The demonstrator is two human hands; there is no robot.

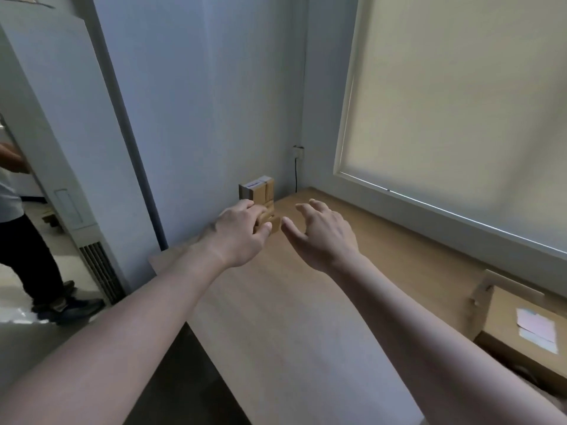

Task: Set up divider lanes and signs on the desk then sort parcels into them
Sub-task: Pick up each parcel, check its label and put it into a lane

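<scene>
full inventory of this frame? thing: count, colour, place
desk: 1, light wood, centre, against wall
small parcels: a few, exact count unclear, brown cardboard, stacked at far desk corner
large box: 1, brown with pale label, right desk edge
window blind: 1, cream, right wall
wall socket: 1, white with black cable, corner
bystander: 1, dark trousers, far left
left hand: grips a small parcel at the stack
right hand: fingers spread, holding nothing, beside the stack

Three cardboard parcels show on the surface (306,302): a tall parcel (257,193) far left by the wall, a small parcel (271,223) just before it, and a large parcel (521,326) near right. Two hands reach out, the left hand (242,237) and the right hand (322,237). One other person (18,240) stands far left.
</scene>
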